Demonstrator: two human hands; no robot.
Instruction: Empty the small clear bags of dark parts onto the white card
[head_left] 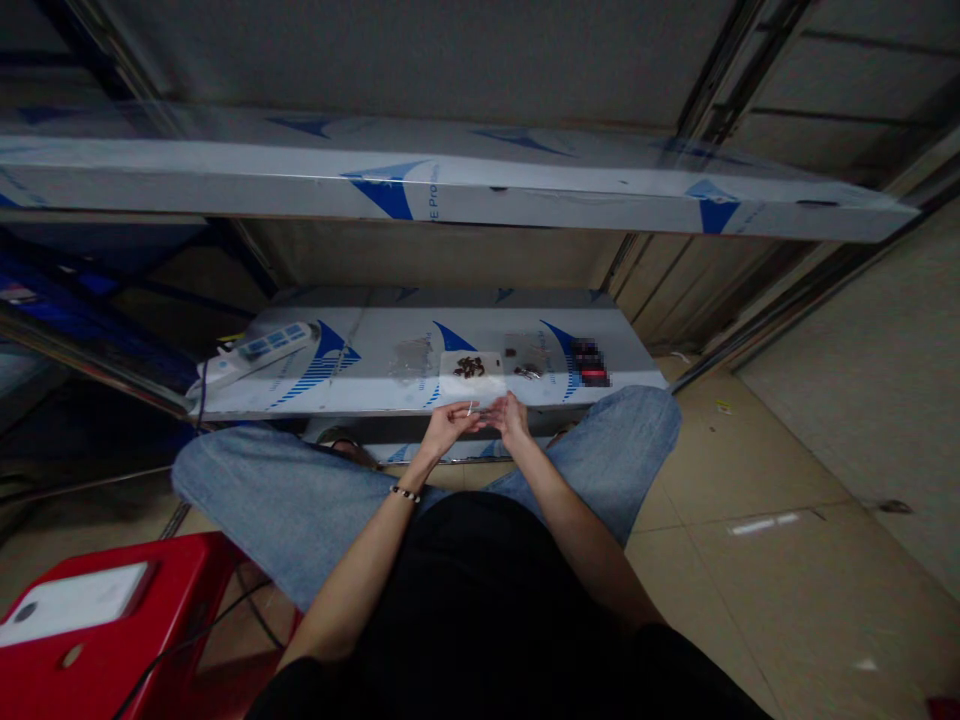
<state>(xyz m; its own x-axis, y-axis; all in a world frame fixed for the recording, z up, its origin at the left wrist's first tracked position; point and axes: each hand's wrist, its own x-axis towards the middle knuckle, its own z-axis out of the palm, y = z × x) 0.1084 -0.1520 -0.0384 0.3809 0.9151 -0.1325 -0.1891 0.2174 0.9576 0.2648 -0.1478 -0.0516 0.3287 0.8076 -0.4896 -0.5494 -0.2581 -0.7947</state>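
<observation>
My left hand [448, 426], with a beaded bracelet [405, 494] on its wrist, is at the front edge of the low bench [360, 385]. Its fingers are pinched together near a tiny whitish thing [470, 408] too small to name. Close beside it, my right hand [511, 418] has its fingers bent inward, almost meeting the left fingertips. Whatever lies between the hands is too small to make out. Just beyond them, a white sheet or shallow tray [450, 384] bears a heap of small dark brown pieces [470, 367].
Right of the sheet lie a shiny clear packet [529, 371] and a blurred dark red-and-black item [591, 362]. Clear plastic [411, 358] lies left. A power strip [274, 343] is at the bench's left end. An upper shelf [465, 195] crosses above. A red stool [172, 570] holds a white box [75, 603].
</observation>
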